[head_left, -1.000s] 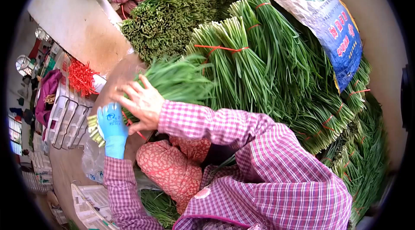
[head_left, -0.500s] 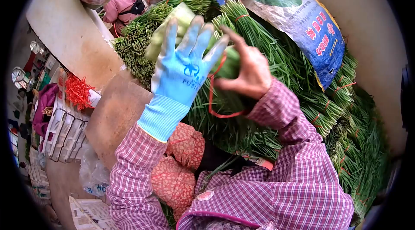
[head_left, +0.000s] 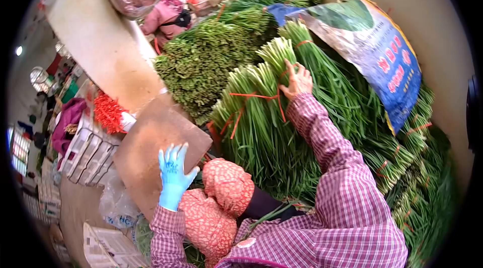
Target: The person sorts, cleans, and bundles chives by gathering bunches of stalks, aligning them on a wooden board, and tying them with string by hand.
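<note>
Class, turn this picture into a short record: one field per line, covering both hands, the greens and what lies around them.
Left hand: gloved in blue, open, over the brown board; contact unclear
Right hand: bare, on a bundle of green stalks; firmness of grip unclear
Greens: heaped bundles, several bound with red ties
Covering: printed sack, draped over part of the heap
Left side: red strips near white crates
Background: another person in pink
</note>
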A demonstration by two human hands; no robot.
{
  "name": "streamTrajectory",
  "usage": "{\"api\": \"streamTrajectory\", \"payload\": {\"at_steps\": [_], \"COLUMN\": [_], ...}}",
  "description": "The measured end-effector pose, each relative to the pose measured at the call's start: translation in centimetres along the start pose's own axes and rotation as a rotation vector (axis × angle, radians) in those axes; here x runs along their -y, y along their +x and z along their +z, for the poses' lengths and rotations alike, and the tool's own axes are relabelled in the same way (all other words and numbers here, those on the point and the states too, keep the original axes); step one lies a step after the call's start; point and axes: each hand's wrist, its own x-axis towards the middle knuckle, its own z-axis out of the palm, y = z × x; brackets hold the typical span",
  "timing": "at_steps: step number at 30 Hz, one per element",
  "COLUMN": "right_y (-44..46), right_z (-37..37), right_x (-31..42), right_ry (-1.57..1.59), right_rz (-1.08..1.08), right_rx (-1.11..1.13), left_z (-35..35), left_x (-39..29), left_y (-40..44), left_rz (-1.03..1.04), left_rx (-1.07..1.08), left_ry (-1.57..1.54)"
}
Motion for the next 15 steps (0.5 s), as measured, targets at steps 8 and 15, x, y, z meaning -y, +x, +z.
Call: {"api": "streamTrajectory", "payload": {"at_steps": [8, 15], "right_y": [0.4, 2.2], "right_z": [-0.4, 2.9], "right_x": [1.8, -0.9], "right_ry": [0.072, 0.126], "right_rz": [-0.053, -0.081], "right_rx": [0.008, 0.047], "left_z": [0.7, 2.3], "left_x": [3.1, 3.4], "left_y": [-2.8, -4.0], "left_rz": [-0.202, -0.215], "left_rx": [0.034, 0.112], "left_ry": [-0.142, -0.123]}}
